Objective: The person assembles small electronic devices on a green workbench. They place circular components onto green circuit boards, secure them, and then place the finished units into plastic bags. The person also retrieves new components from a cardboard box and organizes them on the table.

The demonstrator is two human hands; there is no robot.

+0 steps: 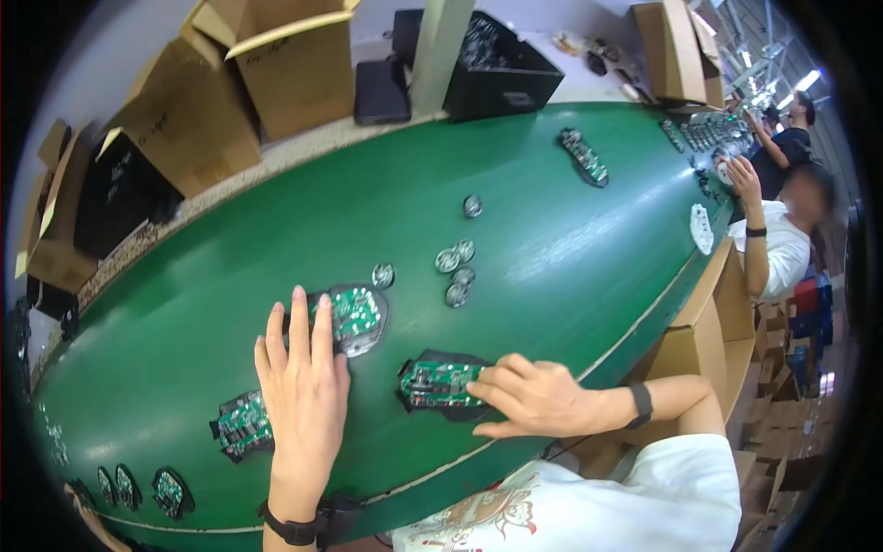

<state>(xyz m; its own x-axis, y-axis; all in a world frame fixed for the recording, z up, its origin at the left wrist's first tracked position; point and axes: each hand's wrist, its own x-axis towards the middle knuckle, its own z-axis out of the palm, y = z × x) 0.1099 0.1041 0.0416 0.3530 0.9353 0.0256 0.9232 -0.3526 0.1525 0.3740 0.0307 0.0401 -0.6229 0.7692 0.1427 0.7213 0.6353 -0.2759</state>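
Note:
My left hand lies with fingers stretched out over the left edge of an open black mouse-shaped base with a green circuit board. The palm hides part of another such board lower left. My right hand has its fingers curled on the right end of a third black base with a green circuit board; its thumb lies along the near side. Small round dark wheel-like parts lie on the belt beyond my hands, one close to the left hand's base.
The green belt runs from lower left to upper right. More boards in black bases lie lower left and far right. Cardboard boxes and a black bin line the far side. A person in white works at the right.

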